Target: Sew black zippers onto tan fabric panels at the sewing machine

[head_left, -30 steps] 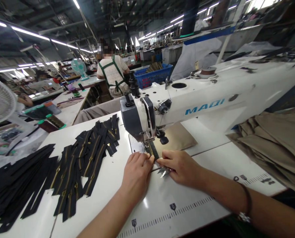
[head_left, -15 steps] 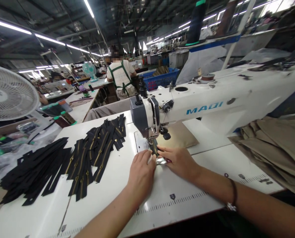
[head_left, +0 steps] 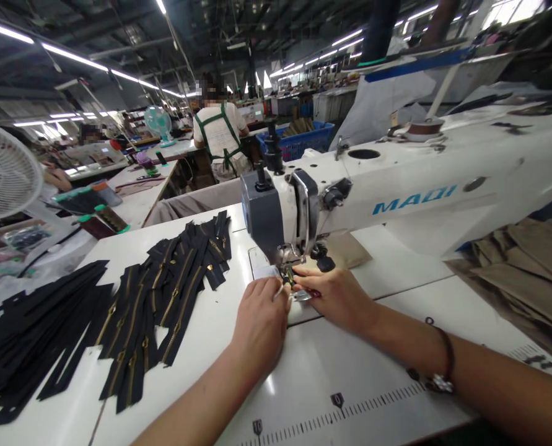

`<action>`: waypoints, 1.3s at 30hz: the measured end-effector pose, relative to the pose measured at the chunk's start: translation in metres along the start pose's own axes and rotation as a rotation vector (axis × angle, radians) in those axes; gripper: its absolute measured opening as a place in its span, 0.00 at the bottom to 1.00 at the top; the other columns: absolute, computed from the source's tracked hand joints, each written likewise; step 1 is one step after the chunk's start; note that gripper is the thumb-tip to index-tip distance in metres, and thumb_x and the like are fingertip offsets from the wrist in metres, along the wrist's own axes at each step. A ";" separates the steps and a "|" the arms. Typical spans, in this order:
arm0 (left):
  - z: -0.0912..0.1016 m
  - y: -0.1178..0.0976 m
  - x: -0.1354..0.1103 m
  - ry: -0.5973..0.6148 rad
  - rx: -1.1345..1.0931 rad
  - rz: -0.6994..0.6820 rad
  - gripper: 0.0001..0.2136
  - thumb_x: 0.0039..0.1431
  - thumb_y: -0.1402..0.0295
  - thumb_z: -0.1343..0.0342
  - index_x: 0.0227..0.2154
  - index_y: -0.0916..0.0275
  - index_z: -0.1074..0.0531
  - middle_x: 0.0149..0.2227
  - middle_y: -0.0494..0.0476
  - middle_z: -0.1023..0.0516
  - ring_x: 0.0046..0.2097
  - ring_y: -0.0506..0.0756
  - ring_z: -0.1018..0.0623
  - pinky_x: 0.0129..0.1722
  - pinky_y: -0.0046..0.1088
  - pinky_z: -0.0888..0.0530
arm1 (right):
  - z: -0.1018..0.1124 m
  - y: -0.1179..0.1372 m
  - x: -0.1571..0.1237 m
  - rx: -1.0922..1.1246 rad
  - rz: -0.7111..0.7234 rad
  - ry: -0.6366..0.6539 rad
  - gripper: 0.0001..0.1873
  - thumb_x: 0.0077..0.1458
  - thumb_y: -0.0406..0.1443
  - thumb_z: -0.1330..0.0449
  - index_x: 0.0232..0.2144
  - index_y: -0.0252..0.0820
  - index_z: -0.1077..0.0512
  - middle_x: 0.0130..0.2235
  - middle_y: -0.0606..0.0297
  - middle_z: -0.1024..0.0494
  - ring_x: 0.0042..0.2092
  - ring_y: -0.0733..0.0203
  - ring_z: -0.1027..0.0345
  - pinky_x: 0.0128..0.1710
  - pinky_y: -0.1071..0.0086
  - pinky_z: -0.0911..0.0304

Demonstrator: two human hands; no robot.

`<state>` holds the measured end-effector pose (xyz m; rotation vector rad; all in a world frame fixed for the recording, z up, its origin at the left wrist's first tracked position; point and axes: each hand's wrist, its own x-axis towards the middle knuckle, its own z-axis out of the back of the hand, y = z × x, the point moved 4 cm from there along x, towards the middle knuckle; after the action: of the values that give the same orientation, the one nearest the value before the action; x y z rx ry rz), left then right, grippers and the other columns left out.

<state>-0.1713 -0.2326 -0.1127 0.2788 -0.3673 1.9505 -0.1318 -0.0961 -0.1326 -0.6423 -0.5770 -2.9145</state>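
A black zipper (head_left: 289, 276) with brass teeth lies under the presser foot (head_left: 293, 257) of a white sewing machine (head_left: 406, 179). My left hand (head_left: 262, 319) is closed at the zipper's near end, its fingertips pressed together on it. From the other side my right hand (head_left: 341, 300) reaches in, thumb and forefinger touching the zipper's edge. Tucked in that hand is a small silver tool (head_left: 303, 296) that looks like thread snips; my fingers partly hide it. Several black zippers with brass teeth (head_left: 164, 297) are spread left of my hands, beside a pile of black strips (head_left: 38, 328).
Beige fabric (head_left: 350, 253) lies behind the needle, and brown folded cloth (head_left: 517, 266) sits at right. A white fan (head_left: 6, 167) and thread cones (head_left: 111, 218) stand at left. Ahead, a person (head_left: 220, 133) sits near a blue basket (head_left: 303, 142).
My view has moved closer to the machine. The zipper has gone farther under the presser foot, with less of it showing. Both hands stay at it.
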 end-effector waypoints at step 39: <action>0.002 0.019 -0.005 -0.306 -0.097 -0.023 0.11 0.58 0.79 0.53 0.37 0.62 0.29 0.40 0.58 0.22 0.43 0.59 0.24 0.45 0.43 0.29 | 0.008 -0.006 -0.004 -0.269 -0.104 -0.043 0.09 0.48 0.27 0.44 0.30 0.40 0.26 0.33 0.60 0.22 0.30 0.55 0.27 0.26 0.71 0.36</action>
<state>-0.1867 -0.2449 -0.1149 0.5181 -0.6530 1.8622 -0.1263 -0.0877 -0.1298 -0.7258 -0.2286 -3.1126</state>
